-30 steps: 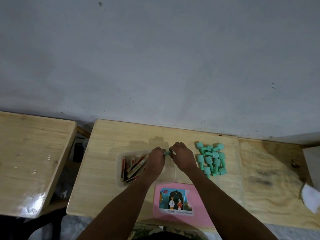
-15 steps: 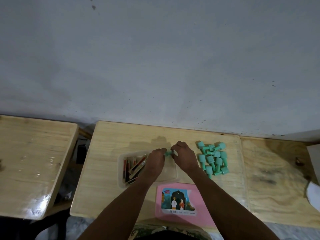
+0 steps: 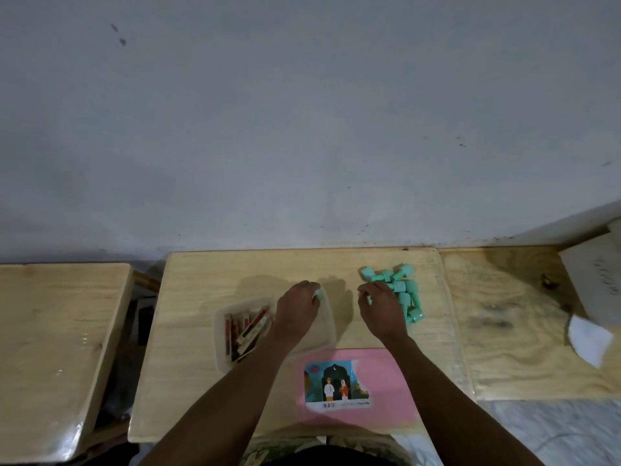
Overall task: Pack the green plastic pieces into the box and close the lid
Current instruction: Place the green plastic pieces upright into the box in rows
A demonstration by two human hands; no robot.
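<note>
A clear plastic box (image 3: 221,359) sits on the middle wooden table, with several red and brown sticks (image 3: 247,327) in its left half. My left hand (image 3: 297,311) hovers over the box's right half, fingers closed on a green piece (image 3: 318,293) at the far rim. A heap of several green plastic pieces (image 3: 401,292) lies to the right of the box. My right hand (image 3: 379,309) rests at the heap's left edge, fingers curled on a green piece (image 3: 369,300). The pink lid (image 3: 386,378) with a picture label lies flat near the front edge.
A second wooden table (image 3: 50,331) stands to the left across a gap. A plywood surface (image 3: 521,317) adjoins on the right, with a white box (image 3: 594,280) and white paper (image 3: 589,338) on it. A grey wall stands right behind the tables.
My hands were together over the box's far right corner, passing a green piece. They have separated: the left stays over the box with the piece, the right has moved to the heap.
</note>
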